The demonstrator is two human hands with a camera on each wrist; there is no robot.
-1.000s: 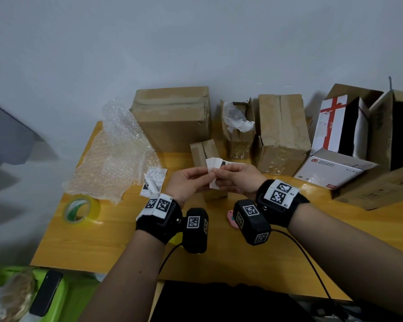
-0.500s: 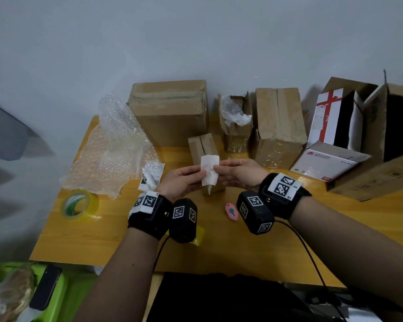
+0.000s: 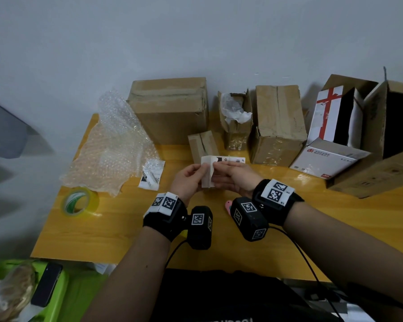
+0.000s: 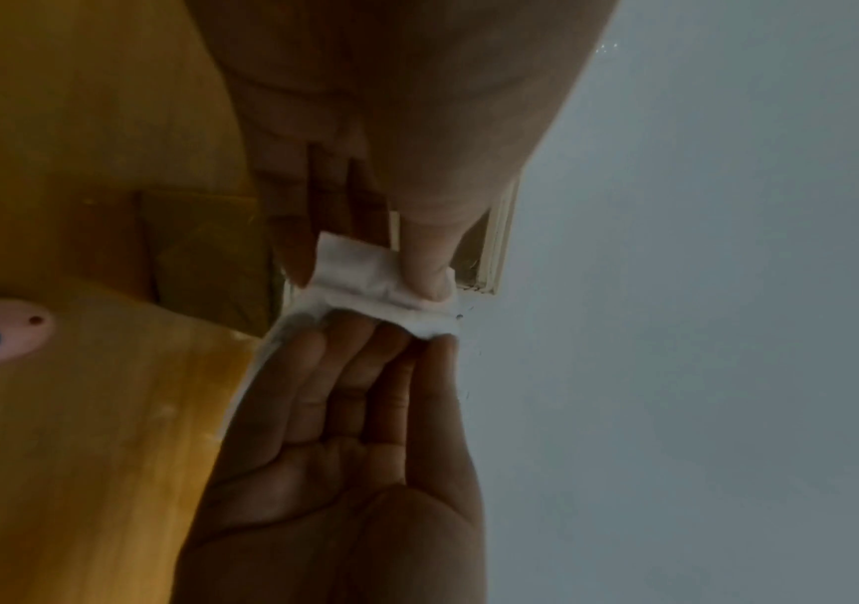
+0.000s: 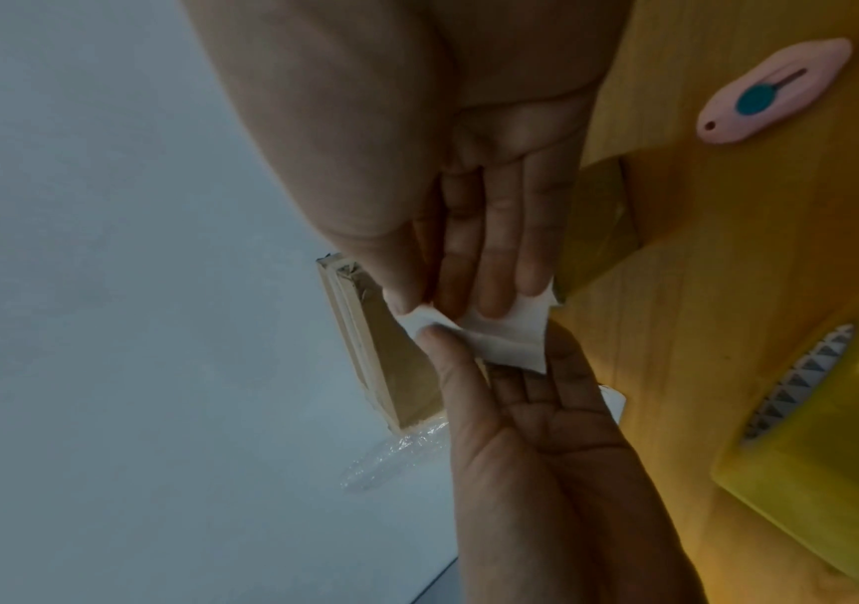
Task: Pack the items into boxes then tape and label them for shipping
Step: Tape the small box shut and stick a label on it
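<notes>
Both hands, left hand (image 3: 188, 180) at 9 o'clock and right hand (image 3: 233, 178) at 3, pinch the white label (image 3: 207, 173) above the desk (image 3: 126, 228).

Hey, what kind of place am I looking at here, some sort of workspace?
Probably a small packing or shipping desk. Worn cardboard boxes line a wooden table against a wall, with bubble wrap and a tape roll beside them.

Bubble wrap (image 3: 112, 145) lies left, tape roll (image 3: 79, 202) before it; cardboard boxes (image 3: 170, 108) line the table (image 3: 126, 228) rear, possibly touching.
</notes>
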